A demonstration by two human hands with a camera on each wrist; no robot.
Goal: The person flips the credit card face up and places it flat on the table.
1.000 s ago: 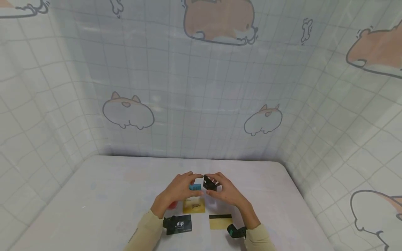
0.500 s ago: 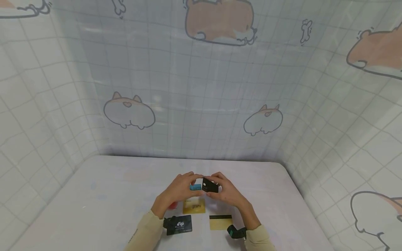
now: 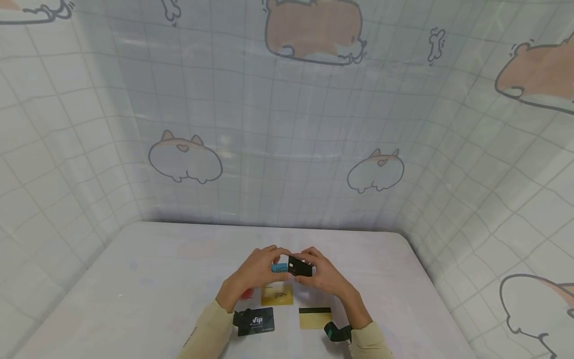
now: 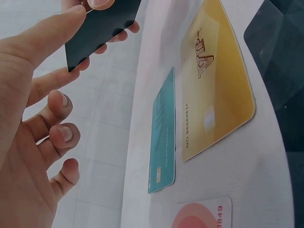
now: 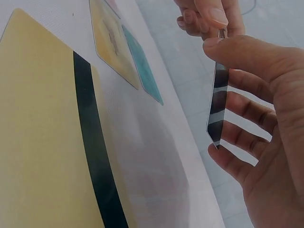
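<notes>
A black card [image 3: 299, 267] with a small pale chip is held up above the table between both hands. My right hand [image 3: 327, 274] grips its right side, thumb on one face and fingers behind, as the right wrist view shows. The left hand [image 3: 260, 264] pinches the card's other end between thumb and index finger; its remaining fingers are loosely bent in the left wrist view. On the table below and behind the left hand lies a teal card [image 4: 164, 135]. Next to it is a gold card [image 4: 216, 80] with dark lettering.
A red-and-white card [image 4: 202, 216] lies partly hidden under the left forearm. Nearer me are a black VIP card [image 3: 260, 321] and a gold card with a dark stripe [image 3: 315, 319]. The white table [image 3: 179, 259] meets a patterned curtain [image 3: 287, 149] at the back.
The black card has turned in my right hand so its face shows more broadly, and it has moved slightly left to the left fingertips, which now hold its end too.
</notes>
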